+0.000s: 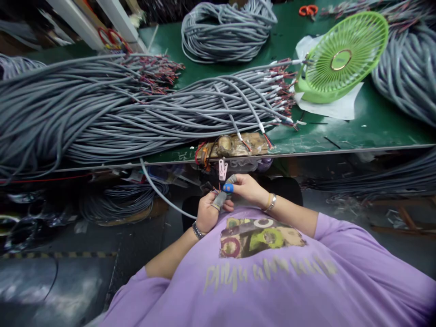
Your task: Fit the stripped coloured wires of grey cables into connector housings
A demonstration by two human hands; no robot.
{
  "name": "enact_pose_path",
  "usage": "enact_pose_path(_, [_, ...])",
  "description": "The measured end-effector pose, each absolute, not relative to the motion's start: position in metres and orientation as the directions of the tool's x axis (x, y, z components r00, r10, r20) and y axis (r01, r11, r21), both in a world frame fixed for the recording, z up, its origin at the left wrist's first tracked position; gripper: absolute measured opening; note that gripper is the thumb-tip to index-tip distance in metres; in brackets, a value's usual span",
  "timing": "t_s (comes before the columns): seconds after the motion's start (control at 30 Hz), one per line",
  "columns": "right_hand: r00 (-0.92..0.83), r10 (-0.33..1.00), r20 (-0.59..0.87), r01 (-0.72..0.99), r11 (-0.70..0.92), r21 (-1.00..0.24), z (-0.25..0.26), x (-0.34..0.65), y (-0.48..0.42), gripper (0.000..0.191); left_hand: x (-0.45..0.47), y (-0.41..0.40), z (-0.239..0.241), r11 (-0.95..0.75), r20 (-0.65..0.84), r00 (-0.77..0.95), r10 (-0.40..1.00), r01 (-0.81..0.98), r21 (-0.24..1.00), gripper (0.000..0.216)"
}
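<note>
My left hand is closed around the end of a grey cable, which hangs down from the bench edge. Thin coloured wires stick out past its fingers. Close against it, my right hand pinches at those wires; grey and blue coverings wrap its fingertips. Just above both hands, a pale pink clip stands at the bench edge. Behind that, a wooden block carries a small metal cylinder, and two stripped cable ends lie over it.
Long grey cables with stripped ends cover the left of the green bench. A green fan stands at right, near a cable coil. Another coil and orange-handled scissors lie at the back.
</note>
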State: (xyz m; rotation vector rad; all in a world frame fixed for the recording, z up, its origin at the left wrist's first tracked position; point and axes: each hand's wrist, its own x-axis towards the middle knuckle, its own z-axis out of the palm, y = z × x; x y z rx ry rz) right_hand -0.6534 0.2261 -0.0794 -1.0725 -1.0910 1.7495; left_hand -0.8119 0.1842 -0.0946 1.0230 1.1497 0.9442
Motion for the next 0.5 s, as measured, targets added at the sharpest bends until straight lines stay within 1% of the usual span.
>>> enact_pose_path(0.13, [-0.318,0.922,-0.221,-0.219,-0.298,-0.929,-0.0829,-0.6530,0.2240,0.041,-0.8116,0.1839,-0.0984,0.261,-0.245,0.130,0.961,-0.126,0.957,0.037])
enact_pose_path(0.27, [-0.325,0.915,-0.239,-0.236,-0.323,-0.916,-0.0841,-0.6524,0.2228,0.040,-0.8121,0.1836,-0.0999,0.239,-0.222,0.118,0.968,-0.163,0.957,0.034])
enact_pose_path(0.37, [-0.432,0.863,-0.261,-0.222,-0.382,-0.897,-0.0822,-0.6520,0.2247,0.039,-0.8140,0.1834,-0.1000,0.229,-0.209,0.149,0.967,-0.132,0.964,0.034])
enact_pose_path(0.43, [-0.543,0.803,-0.246,-0.221,-0.420,-0.880,-0.0798,-0.6521,0.2263,0.038,-0.8152,0.1830,-0.0995,0.229,-0.210,0.178,0.961,-0.094,0.969,0.035])
enact_pose_path(0.5, [-0.609,0.761,-0.224,-0.243,-0.448,-0.860,-0.0775,-0.6528,0.2274,0.038,-0.8158,0.1824,-0.0987,0.235,-0.217,0.197,0.956,-0.077,0.969,0.035])
